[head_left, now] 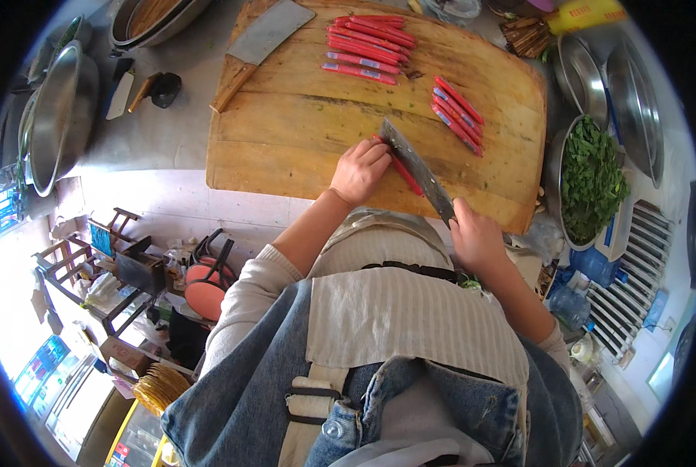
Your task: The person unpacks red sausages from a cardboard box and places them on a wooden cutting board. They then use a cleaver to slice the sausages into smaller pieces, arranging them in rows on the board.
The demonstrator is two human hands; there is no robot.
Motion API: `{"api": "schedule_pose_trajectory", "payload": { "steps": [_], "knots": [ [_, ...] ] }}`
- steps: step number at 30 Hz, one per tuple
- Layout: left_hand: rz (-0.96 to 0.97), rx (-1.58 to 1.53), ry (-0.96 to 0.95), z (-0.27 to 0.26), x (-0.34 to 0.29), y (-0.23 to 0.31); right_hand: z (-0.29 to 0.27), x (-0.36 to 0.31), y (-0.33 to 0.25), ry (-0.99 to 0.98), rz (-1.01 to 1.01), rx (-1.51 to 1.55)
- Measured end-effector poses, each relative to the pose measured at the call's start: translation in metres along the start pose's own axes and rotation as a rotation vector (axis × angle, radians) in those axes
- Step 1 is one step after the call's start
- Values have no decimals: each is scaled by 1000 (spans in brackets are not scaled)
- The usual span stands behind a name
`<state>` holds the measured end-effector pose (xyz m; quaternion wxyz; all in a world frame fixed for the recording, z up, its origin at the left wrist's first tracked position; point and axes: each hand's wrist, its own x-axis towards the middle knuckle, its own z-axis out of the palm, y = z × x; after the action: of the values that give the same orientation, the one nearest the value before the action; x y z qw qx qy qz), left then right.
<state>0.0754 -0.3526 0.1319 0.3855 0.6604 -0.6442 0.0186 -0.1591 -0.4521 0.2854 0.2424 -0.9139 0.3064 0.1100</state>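
My right hand is closed around the handle of a kitchen knife, whose broad dark blade slants up and left over the wooden cutting board. Beside that blade, at the board's near edge, lies a red wrapped sausage. My left hand has its fingers bent over the sausage's far end, gripping it close to the blade's tip. Whether the blade touches the sausage is unclear. Several red sausages lie stacked at the back of the board, and a smaller group of sausages rests on its right side.
A cleaver with a wooden handle lies at the board's back left. On the right stands a steel bowl of leafy greens, near other steel bowls. Large metal basins crowd the left. Stools stand on the floor at left.
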Motion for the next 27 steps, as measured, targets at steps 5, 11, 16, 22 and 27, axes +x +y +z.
{"api": "schedule_pose_trajectory", "payload": {
  "steps": [5,11,16,22,27],
  "knots": [
    [-20,-17,-22,3,-1,-3,-6,8,-8,-28,-39,-32],
    [-42,-38,-32,2,1,-2,-32,18,-21,-206,2,-82],
    [-62,-52,-31,1,2,-3,-35,43,-36,-372,110,-142],
    [-35,-40,-22,2,1,-5,-46,35,-35,-436,119,-183],
    [-194,-94,-63,1,1,-10,-50,24,-28,-451,120,-181]
  ]
}}
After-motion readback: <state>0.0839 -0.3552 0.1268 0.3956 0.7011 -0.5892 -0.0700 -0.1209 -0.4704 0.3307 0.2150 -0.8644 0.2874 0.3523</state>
